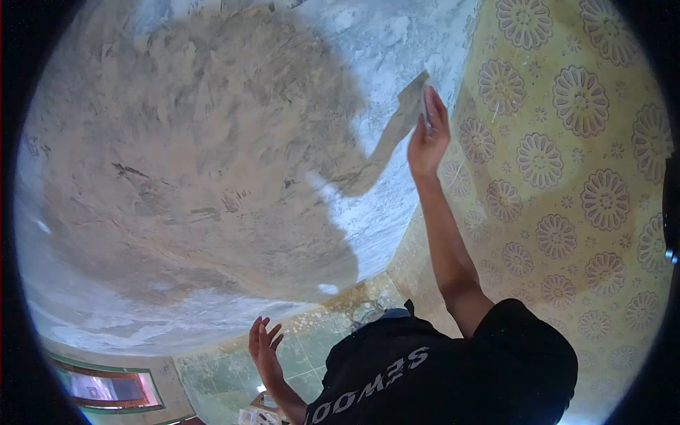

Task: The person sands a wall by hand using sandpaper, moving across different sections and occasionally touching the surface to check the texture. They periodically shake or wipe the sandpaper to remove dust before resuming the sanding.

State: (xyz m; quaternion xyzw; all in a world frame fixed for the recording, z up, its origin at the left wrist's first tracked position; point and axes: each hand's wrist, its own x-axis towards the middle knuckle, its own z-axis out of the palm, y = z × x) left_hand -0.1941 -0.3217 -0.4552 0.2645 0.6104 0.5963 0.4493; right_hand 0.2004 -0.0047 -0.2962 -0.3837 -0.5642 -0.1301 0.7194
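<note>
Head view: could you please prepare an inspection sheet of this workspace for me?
Surface: wall rough and patchy, a large part darker.
Job's things: flat scraper; contact with the wall unclear.
Clutter: pale specks near the wall's edge; whitish object, unclear.
Hands: right hand grips the scraper; left hand open, nothing visible in it.
Cables: nothing seen.
Surroundings: yellow flower-patterned surface, green tiles, framed opening.

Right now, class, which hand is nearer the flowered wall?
The right hand, raised beside the flowered wall; the left hand is lower in view, farther off.
</note>
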